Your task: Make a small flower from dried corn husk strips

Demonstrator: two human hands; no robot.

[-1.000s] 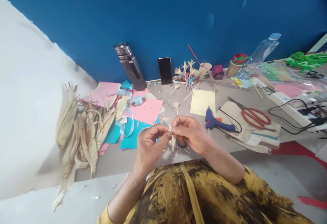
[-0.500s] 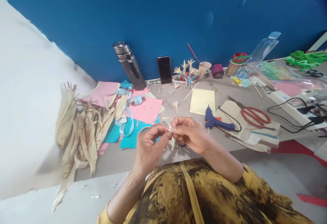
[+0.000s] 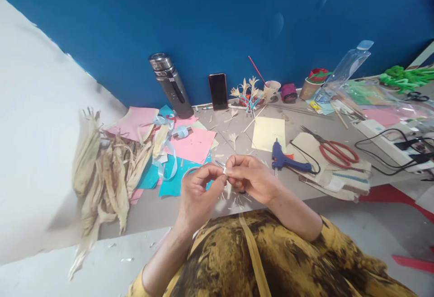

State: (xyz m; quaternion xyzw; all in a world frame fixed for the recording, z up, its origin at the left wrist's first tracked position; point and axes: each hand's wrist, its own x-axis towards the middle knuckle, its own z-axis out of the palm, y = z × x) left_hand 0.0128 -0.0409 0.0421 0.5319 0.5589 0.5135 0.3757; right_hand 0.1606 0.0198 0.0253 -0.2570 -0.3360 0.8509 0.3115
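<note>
My left hand and my right hand meet fingertip to fingertip over the front of the table. Both are closed in a pinch on a small whitish piece, perhaps husk; the fingers cover most of it. A thin greyish tip shows just behind the fingertips, its kind unclear. Beneath the hands lie thin pale husk shreds. Beyond them rests a cut husk flower. Several similar flowers on blue stems stand at the back.
Dried corn husks hang over the left edge, near coloured paper and a flask. A phone leans on the wall. To the right are a glue gun, gloves, red-handled scissors and a power strip.
Almost nothing differs. Both hands keep the same pinch on the small piece, and the view has shifted only very slightly.
</note>
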